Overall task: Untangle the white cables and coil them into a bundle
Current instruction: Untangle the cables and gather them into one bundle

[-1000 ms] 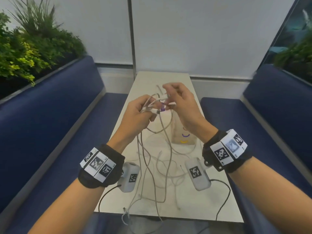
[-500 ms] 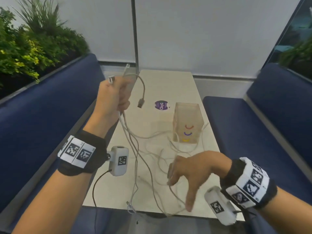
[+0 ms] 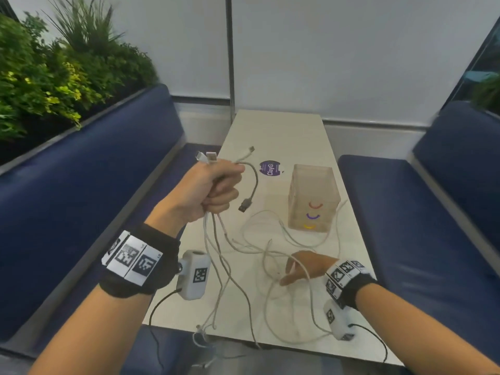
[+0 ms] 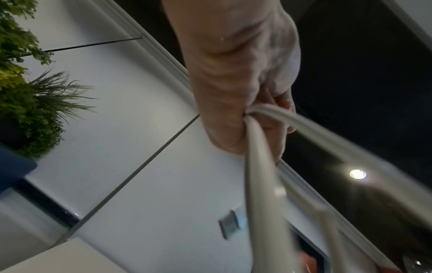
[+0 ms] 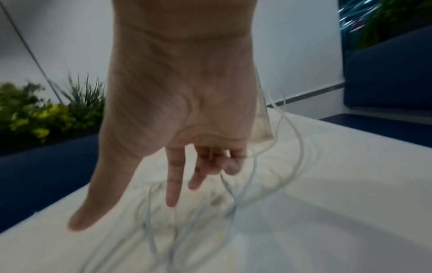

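My left hand (image 3: 216, 188) is raised over the table's left side and grips several white cables (image 3: 216, 255) in a fist, plug ends sticking out above it. In the left wrist view the cables (image 4: 257, 166) run down out of my left hand (image 4: 243, 92). A USB plug (image 3: 244, 205) dangles beside the fist. The cables hang in loose tangled loops onto the table (image 3: 270, 131) and over its near edge. My right hand (image 3: 303, 267) hovers low over the loops with fingers spread and relaxed, a strand across them. The right wrist view shows my right hand (image 5: 184, 157) holding nothing, the cables (image 5: 243, 194) under it.
A clear plastic box (image 3: 313, 197) with coloured arcs stands on the table right of centre, cable looped around it. A round purple sticker (image 3: 270, 169) lies beyond the fist. Blue benches (image 3: 81, 198) flank the table, plants (image 3: 54, 77) behind the left one.
The hands split apart: my left hand lifted the plug ends up to the left and has since come down nearer the table; my right hand let go and dropped over the loose loops.
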